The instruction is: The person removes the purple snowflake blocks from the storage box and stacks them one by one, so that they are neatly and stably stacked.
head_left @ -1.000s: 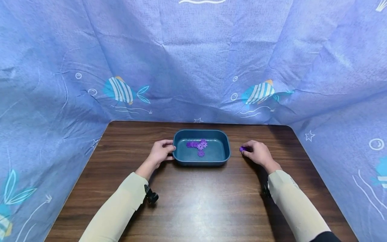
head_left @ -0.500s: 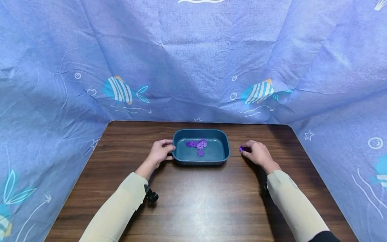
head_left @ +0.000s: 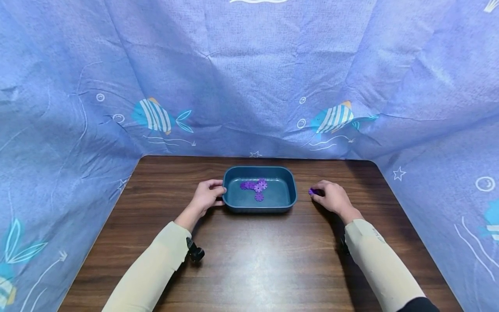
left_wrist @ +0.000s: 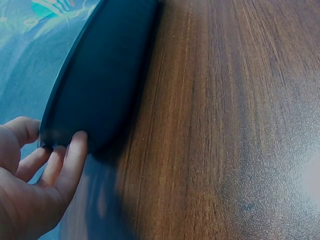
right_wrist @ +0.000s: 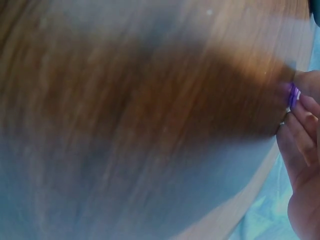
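Observation:
A dark teal rectangular tray [head_left: 273, 204] stands on the table, with several purple gear-shaped discs [head_left: 259, 197] lying inside it. At its left end the left hand [head_left: 205, 197] grips the wall, thumb at the rim and fingers against the outside, as the left wrist view also shows for that hand [left_wrist: 40, 185] and the tray [left_wrist: 100, 75]. Right of the tray, the right hand [head_left: 332, 197] pinches a purple piece [head_left: 311, 192] just above or on the table. In the right wrist view the purple piece [right_wrist: 293, 95] lies between thumb and fingers of the right hand [right_wrist: 302, 130].
The dark wood-grain table [head_left: 249, 251] runs back to a blue curtain [head_left: 249, 86] printed with fish, which also hangs at both sides. Black devices are strapped at both wrists, the left one [head_left: 196, 252] over the table.

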`<state>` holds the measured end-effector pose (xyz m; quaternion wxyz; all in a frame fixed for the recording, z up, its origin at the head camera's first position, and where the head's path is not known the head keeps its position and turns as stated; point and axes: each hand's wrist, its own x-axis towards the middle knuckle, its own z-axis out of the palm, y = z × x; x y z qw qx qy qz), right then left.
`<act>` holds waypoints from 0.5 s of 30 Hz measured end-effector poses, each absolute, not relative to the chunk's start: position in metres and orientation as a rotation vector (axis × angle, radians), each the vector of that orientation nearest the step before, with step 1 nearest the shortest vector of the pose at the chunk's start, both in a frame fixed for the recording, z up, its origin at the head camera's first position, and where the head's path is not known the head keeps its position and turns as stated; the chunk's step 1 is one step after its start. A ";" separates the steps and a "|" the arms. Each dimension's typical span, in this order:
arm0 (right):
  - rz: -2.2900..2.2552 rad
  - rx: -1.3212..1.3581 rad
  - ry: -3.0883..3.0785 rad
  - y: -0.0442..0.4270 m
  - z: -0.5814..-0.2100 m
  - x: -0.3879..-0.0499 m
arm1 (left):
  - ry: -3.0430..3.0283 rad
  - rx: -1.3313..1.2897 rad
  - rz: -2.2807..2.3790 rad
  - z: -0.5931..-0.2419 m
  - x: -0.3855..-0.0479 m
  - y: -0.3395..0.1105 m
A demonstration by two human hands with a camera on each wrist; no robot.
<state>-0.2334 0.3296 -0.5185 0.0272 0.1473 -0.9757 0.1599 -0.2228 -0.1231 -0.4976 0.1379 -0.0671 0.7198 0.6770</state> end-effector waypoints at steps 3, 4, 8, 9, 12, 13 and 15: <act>0.495 0.463 -3.009 0.331 -0.518 -0.234 | 2.079 -0.189 1.958 -0.495 -0.222 -0.123; 0.498 0.462 -3.009 0.331 -0.519 -0.234 | 2.079 -0.188 1.958 -0.494 -0.222 -0.122; 0.492 0.475 -3.005 0.332 -0.518 -0.234 | 2.082 -0.187 1.957 -0.495 -0.222 -0.122; 0.490 0.479 -3.003 0.332 -0.518 -0.234 | 2.083 -0.188 1.956 -0.495 -0.222 -0.122; 0.492 0.488 -3.003 0.331 -0.517 -0.234 | 2.091 -0.187 1.949 -0.496 -0.222 -0.122; 0.497 0.495 -3.004 0.331 -0.517 -0.234 | 2.093 -0.188 1.948 -0.496 -0.223 -0.123; 0.523 0.499 -3.011 0.331 -0.516 -0.235 | 2.096 -0.190 1.943 -0.497 -0.223 -0.123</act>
